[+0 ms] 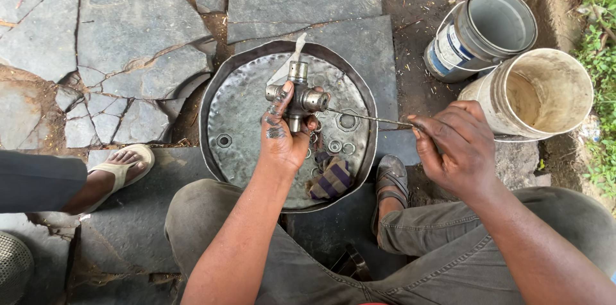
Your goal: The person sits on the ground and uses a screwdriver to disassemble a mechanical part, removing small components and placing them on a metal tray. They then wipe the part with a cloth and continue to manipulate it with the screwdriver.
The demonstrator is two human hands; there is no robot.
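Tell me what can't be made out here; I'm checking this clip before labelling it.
Head view only:
- Cross-shaped metal joint: its lower arm and back are covered by the left hand.
- Thin rod: its tip at the joint is too small to read; its rear end is hidden in the right hand.
- Striped cloth in the metal pan: partly behind the left wrist.

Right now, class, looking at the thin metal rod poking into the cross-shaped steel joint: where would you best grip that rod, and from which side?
Grip the thin metal rod at its outer end, coming from the right, where the right hand pinches it. Its tip sits at the cross-shaped steel joint, which the left hand holds upright over the round metal pan, so only the rod's right end lies free.
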